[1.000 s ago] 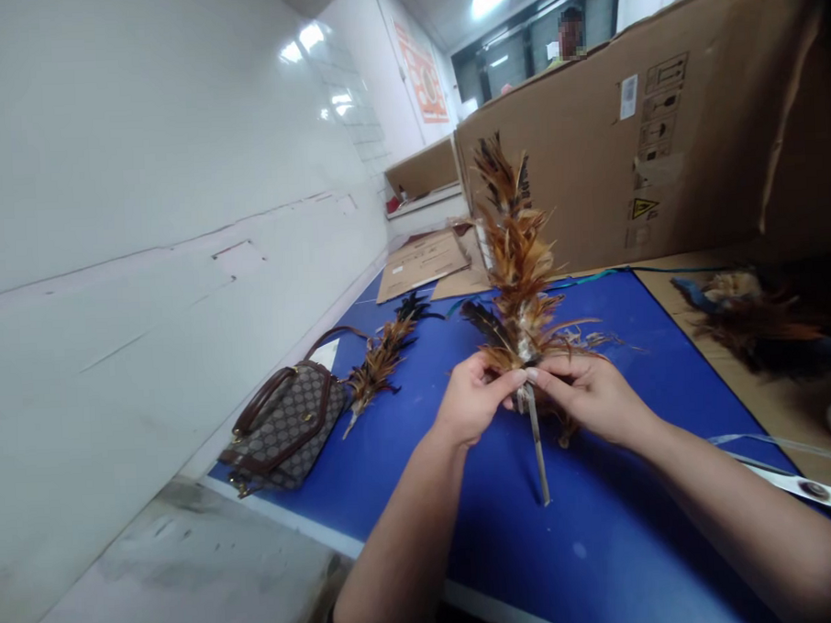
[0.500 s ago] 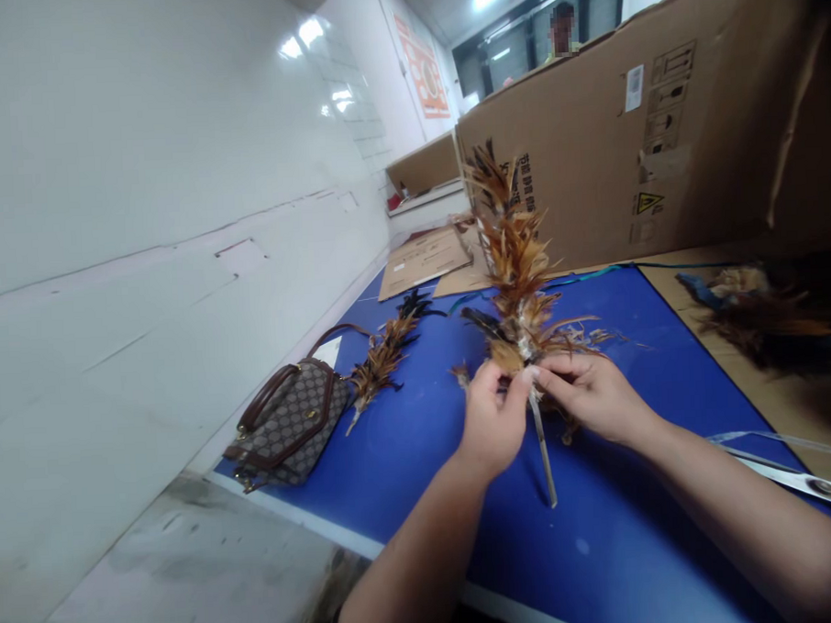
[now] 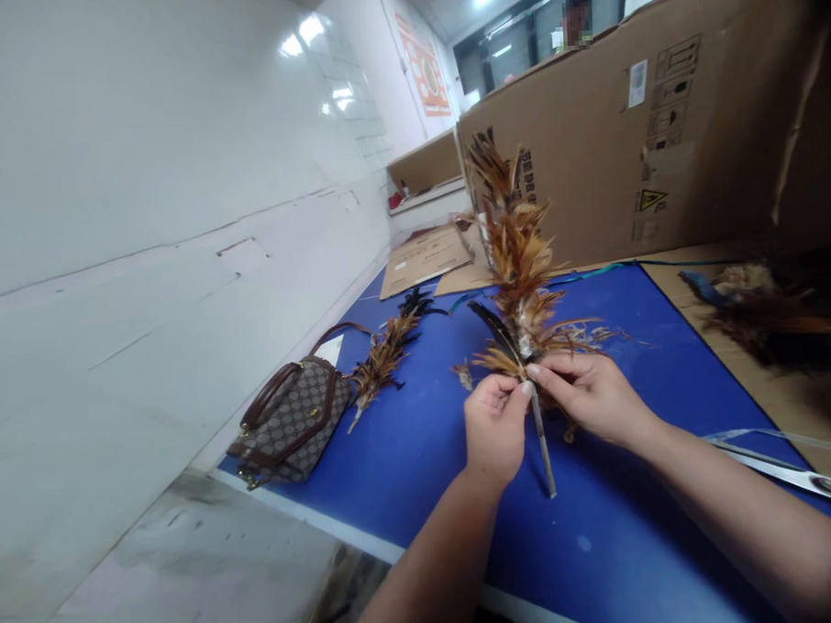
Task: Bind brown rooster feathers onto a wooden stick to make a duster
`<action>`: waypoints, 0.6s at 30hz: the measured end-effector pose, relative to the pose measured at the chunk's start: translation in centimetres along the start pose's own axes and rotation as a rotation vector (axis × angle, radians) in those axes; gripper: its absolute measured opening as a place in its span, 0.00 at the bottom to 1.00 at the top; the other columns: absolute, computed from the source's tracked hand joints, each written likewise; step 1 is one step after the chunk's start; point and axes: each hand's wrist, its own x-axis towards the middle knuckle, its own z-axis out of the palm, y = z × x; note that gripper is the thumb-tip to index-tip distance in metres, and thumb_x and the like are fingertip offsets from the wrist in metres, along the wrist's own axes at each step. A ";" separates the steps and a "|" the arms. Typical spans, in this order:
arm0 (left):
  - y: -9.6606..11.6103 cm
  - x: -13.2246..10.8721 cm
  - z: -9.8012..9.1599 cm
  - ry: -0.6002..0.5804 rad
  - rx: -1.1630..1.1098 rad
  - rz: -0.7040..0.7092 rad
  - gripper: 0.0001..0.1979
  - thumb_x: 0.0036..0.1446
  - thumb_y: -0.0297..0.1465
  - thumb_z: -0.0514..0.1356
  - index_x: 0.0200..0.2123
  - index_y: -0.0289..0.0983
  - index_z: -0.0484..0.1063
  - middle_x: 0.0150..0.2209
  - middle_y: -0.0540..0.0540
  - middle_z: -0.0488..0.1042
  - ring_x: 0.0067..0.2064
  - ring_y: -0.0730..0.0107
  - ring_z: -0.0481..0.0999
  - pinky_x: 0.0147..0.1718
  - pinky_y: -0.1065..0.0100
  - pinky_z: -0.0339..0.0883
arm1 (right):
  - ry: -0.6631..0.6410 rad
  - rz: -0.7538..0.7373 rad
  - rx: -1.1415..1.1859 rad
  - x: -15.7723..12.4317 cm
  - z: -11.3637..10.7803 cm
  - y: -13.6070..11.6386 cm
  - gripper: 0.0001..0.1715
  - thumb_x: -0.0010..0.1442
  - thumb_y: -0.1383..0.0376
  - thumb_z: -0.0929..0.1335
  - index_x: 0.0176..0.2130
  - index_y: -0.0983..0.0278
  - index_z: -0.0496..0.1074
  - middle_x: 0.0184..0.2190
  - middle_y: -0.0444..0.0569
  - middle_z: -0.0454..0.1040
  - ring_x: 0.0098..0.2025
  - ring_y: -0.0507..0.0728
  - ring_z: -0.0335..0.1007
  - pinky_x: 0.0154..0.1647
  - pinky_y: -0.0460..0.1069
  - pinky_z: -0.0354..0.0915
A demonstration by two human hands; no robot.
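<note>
A feather duster (image 3: 519, 252) with brown and orange feathers along a thin stick stands tilted away from me over the blue table. My left hand (image 3: 496, 425) is closed in a pinch on a small bunch of feathers (image 3: 500, 356), pressed against the stick just below the feathered part. Beside it, my right hand (image 3: 594, 394) pinches the stick at the same height. The bare lower end of the stick (image 3: 544, 448) points toward me beneath both hands. A long black feather (image 3: 493, 322) sticks out to the upper left of the left hand.
On the left of the blue table (image 3: 421, 449) lie a patterned handbag (image 3: 300, 422) and a second feather duster (image 3: 386, 354). Scissors (image 3: 801, 478) lie at right, near a feather pile (image 3: 767, 319). A large cardboard box (image 3: 587, 148) stands behind; a person (image 3: 574, 20) is beyond it.
My left hand has shifted slightly downward, and more of the small feather bunch and the black feather now shows above it. The right hand keeps its pinch on the stick.
</note>
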 end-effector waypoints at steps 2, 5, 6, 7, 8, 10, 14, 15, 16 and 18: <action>-0.4 0.1 0.1 0.008 -0.037 -0.031 0.12 0.52 0.36 0.71 0.31 0.34 0.75 0.28 0.48 0.76 0.29 0.74 0.74 0.35 0.69 0.71 | 0.004 -0.004 -0.014 0.1 -0.1 -0.1 0.24 0.66 0.51 0.67 0.27 0.64 0.75 0.23 0.46 0.72 0.28 0.54 0.67 0.30 0.48 0.63; -1.0 0.3 0.2 0.025 -0.058 -0.050 0.12 0.52 0.36 0.72 0.31 0.33 0.77 0.27 0.48 0.77 0.28 0.74 0.74 0.33 0.69 0.71 | 0.009 -0.009 -0.059 0.1 -0.2 -0.4 0.25 0.66 0.50 0.67 0.26 0.64 0.75 0.22 0.46 0.72 0.27 0.55 0.67 0.29 0.48 0.63; -1.2 0.3 0.3 0.030 -0.063 -0.048 0.12 0.52 0.35 0.72 0.31 0.33 0.77 0.27 0.48 0.77 0.28 0.74 0.75 0.33 0.69 0.71 | 0.010 -0.011 -0.067 0.1 -0.2 -0.5 0.25 0.66 0.50 0.67 0.25 0.64 0.76 0.22 0.46 0.72 0.27 0.55 0.67 0.30 0.48 0.63; -1.4 0.3 0.2 0.032 -0.067 -0.044 0.11 0.52 0.35 0.72 0.32 0.33 0.78 0.27 0.47 0.78 0.28 0.74 0.75 0.33 0.70 0.71 | 0.011 -0.014 -0.070 0.1 -0.2 -0.6 0.26 0.65 0.49 0.67 0.25 0.63 0.76 0.22 0.46 0.73 0.27 0.55 0.67 0.30 0.48 0.63; -1.5 0.4 0.2 0.033 -0.071 -0.039 0.11 0.52 0.35 0.71 0.32 0.33 0.78 0.27 0.47 0.78 0.29 0.74 0.75 0.33 0.70 0.71 | 0.009 -0.017 -0.069 0.1 -0.3 -0.6 0.26 0.65 0.49 0.68 0.26 0.63 0.76 0.22 0.47 0.73 0.27 0.55 0.68 0.31 0.49 0.64; -1.8 0.4 0.1 0.030 -0.070 -0.034 0.11 0.53 0.36 0.71 0.33 0.33 0.79 0.27 0.48 0.78 0.28 0.75 0.75 0.33 0.70 0.71 | 0.001 -0.023 -0.066 0.1 -0.2 -0.7 0.25 0.65 0.48 0.68 0.26 0.63 0.77 0.23 0.47 0.73 0.28 0.55 0.68 0.31 0.49 0.64; -2.2 0.3 -0.3 0.050 -0.055 -0.048 0.13 0.52 0.37 0.72 0.31 0.34 0.75 0.25 0.50 0.76 0.26 0.76 0.73 0.31 0.71 0.70 | -0.010 -0.025 -0.075 0.1 0.0 -0.4 0.25 0.66 0.51 0.68 0.25 0.63 0.75 0.23 0.46 0.72 0.27 0.55 0.68 0.31 0.49 0.64; -2.2 0.3 -0.3 0.057 -0.051 -0.056 0.14 0.52 0.38 0.72 0.31 0.34 0.74 0.25 0.50 0.75 0.26 0.76 0.73 0.30 0.71 0.70 | -0.015 -0.025 -0.078 0.0 0.0 -0.3 0.25 0.67 0.51 0.67 0.25 0.64 0.75 0.23 0.46 0.72 0.27 0.55 0.68 0.31 0.48 0.64; -2.2 0.2 -0.4 0.060 -0.045 -0.064 0.15 0.51 0.38 0.72 0.30 0.34 0.72 0.25 0.51 0.75 0.26 0.75 0.73 0.30 0.70 0.70 | -0.018 -0.027 -0.082 0.0 0.0 -0.2 0.25 0.67 0.52 0.67 0.25 0.64 0.75 0.23 0.46 0.72 0.27 0.54 0.68 0.31 0.48 0.63; -1.9 0.2 -0.4 0.053 -0.030 -0.064 0.15 0.51 0.38 0.72 0.31 0.35 0.71 0.26 0.51 0.74 0.26 0.75 0.73 0.30 0.70 0.70 | -0.017 -0.039 -0.096 0.0 0.0 0.0 0.25 0.68 0.52 0.66 0.26 0.64 0.75 0.23 0.46 0.71 0.28 0.54 0.68 0.32 0.48 0.63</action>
